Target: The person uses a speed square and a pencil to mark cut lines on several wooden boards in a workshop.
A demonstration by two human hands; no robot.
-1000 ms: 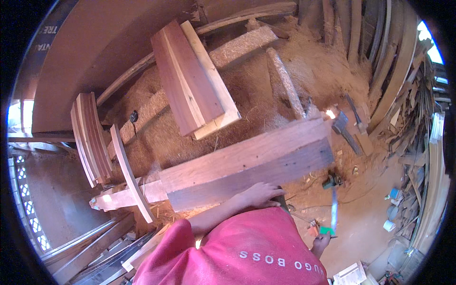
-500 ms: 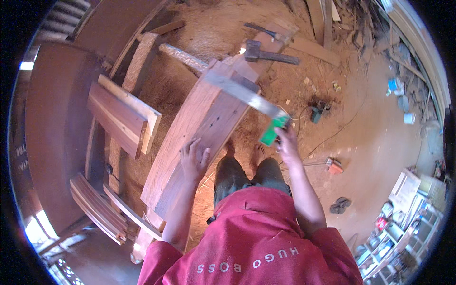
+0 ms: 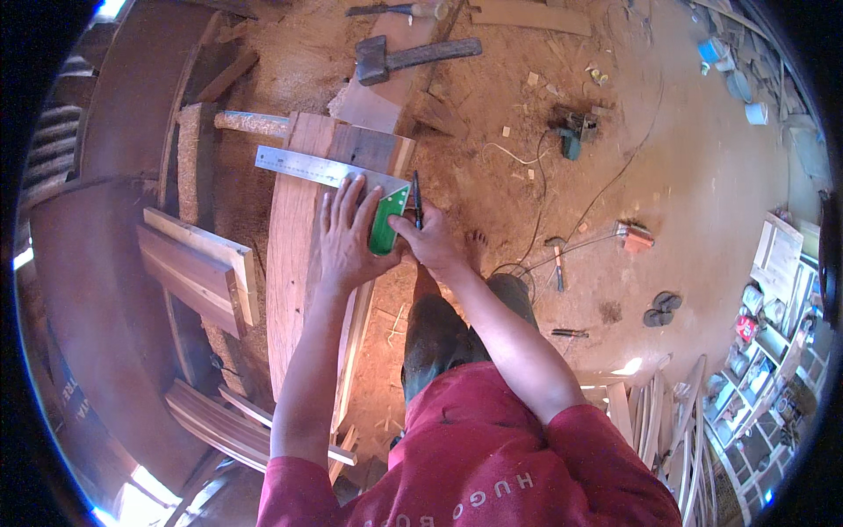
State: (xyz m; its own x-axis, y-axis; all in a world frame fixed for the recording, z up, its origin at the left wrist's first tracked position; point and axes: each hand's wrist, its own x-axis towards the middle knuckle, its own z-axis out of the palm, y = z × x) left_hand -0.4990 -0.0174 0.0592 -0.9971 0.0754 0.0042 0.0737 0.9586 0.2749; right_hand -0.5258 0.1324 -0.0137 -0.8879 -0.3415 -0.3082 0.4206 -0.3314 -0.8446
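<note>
A try square (image 3: pixel 303 167) with a silver blade and green stock lies across a thick reddish wooden beam (image 3: pixel 294 263), near its far end. My left hand (image 3: pixel 349 233) presses on the square, fingertips on the blade and thumb by the lower end of the stock. At the beam's right edge, my right hand (image 3: pixel 430 239) grips a slim dark pen (image 3: pixel 417 200), its thumb touching the green stock (image 3: pixel 386 224). The pen stands roughly upright in view beside the stock; whether its tip touches wood is hard to tell.
Beyond the beam, a mallet (image 3: pixel 421 55) and a chisel (image 3: pixel 399 10) lie on another board. A corded power tool (image 3: pixel 575 132), a hammer (image 3: pixel 558 263), an orange tool (image 3: pixel 634 237) and sandals (image 3: pixel 663 307) are on the dusty floor. Boards (image 3: pixel 198 272) stand at left.
The square has gone from my right hand in the air to lying on the beam under my left hand. My right hand has come in and now holds a pen. The view has shifted.
</note>
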